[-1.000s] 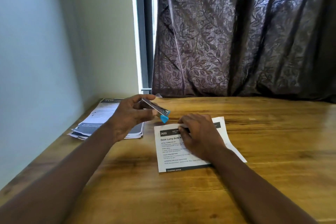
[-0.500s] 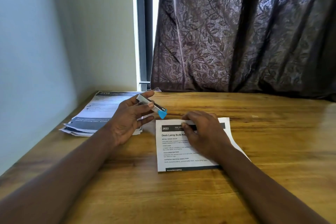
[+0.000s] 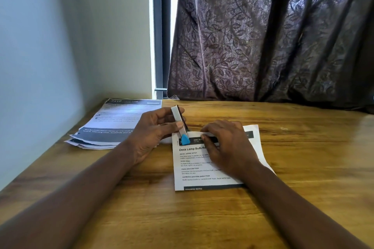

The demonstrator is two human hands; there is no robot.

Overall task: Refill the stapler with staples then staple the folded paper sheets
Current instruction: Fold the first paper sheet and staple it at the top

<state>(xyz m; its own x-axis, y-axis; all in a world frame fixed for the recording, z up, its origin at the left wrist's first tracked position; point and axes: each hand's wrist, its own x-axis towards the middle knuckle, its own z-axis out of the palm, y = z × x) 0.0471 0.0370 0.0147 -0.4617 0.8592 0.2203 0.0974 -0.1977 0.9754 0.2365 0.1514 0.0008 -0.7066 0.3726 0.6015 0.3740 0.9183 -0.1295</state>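
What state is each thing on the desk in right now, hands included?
Stapler: held, blue tip down at the sheet's top left corner.
Folded sheet: flat on the desk, pinned.
Paper stack: lying untouched.
Left hand: gripping the stapler.
Right hand: pressing the sheet.
Curtain: drawn.

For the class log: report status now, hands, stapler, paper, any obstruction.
Left hand grips stapler, blue tip at the folded sheet's top-left corner. Right hand pins sheet. Nothing blocking.

Paper stack [image 3: 113, 125] blocks left; table [image 3: 303, 147] right free.
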